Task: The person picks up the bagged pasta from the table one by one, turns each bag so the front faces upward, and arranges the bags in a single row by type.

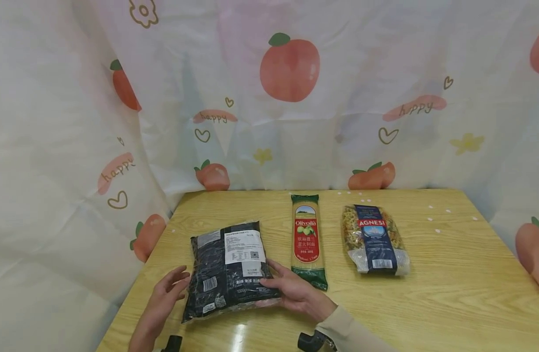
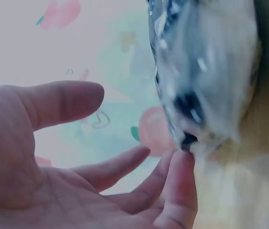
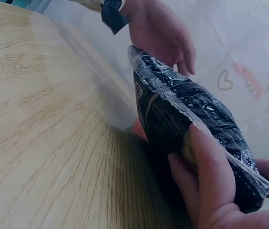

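A black plastic food bag (image 1: 227, 269) marked 1000g, with a white label, is at the left of the table. My right hand (image 1: 295, 291) grips its right end, thumb on top and fingers beneath. From the right wrist view, the bag (image 3: 187, 114) is tilted, its near edge between the thumb and fingers of the right hand (image 3: 215, 191). Thumb and fingers spread, my left hand (image 1: 163, 296) is beside the bag's left edge. In the left wrist view, fingertips of the left hand (image 2: 110, 171) meet the clear lower corner of the bag (image 2: 206, 71); whether they press it, I cannot tell.
A green-and-red Olivoilà spaghetti pack (image 1: 306, 239) lies just right of the bag. Further right is an Agnesi pasta bag (image 1: 375, 239) with a blue label. The wooden table (image 1: 445, 293) meets a fruit-printed curtain (image 1: 331, 142) at its back and left.
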A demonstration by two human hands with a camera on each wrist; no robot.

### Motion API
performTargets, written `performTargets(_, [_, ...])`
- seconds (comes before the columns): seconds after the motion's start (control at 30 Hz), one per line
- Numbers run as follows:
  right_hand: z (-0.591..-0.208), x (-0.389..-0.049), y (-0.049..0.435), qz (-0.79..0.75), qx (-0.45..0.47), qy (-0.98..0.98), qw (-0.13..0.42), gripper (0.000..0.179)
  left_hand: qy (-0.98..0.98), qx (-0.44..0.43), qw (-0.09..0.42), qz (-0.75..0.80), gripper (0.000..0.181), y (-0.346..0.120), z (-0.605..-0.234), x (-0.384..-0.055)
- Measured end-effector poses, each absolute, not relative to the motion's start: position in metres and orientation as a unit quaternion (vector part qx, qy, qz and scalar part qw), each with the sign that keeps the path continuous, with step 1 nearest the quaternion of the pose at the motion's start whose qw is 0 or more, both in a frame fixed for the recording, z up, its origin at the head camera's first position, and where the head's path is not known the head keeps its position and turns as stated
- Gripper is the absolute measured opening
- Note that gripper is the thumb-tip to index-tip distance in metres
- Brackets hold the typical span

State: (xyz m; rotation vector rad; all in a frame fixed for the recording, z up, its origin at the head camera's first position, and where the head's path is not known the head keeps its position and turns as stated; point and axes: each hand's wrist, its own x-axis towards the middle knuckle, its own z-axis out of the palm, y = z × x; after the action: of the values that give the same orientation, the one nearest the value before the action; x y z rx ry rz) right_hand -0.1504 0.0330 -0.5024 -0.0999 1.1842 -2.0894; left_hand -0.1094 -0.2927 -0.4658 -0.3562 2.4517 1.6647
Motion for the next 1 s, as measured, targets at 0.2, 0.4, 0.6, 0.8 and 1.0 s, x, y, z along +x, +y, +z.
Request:
performTargets(0.2, [-0.503, -0.152, 0.034, -0.810, -0.045, 0.460, 0.362, 0.080, 0.850, -0.107, 0.047, 0.514, 0.055, -0.278, -0.456, -0.108])
performTargets(0.4, [-0.502, -0.153, 0.035, -0.810, -0.050, 0.459, 0.363, 0.080, 0.848, -0.084, 0.061, 0.520, 0.054, -0.264, -0.456, -0.113])
performTargets(0.6, [-0.500, -0.155, 0.036, -0.809, -0.058, 0.457, 0.364, 0.081, 0.835, -0.080, 0.083, 0.538, 0.056, -0.258, -0.461, -0.115])
performTargets(0.8, [-0.496, -0.158, 0.039, -0.803, -0.066, 0.469, 0.361, 0.080, 0.818, -0.073, 0.080, 0.564, 0.055, -0.256, -0.461, -0.115])
performTargets(1.0, [-0.487, -0.160, 0.042, -0.793, -0.077, 0.493, 0.350, 0.078, 0.804, -0.069, 0.088, 0.584, 0.057, -0.252, -0.460, -0.114])
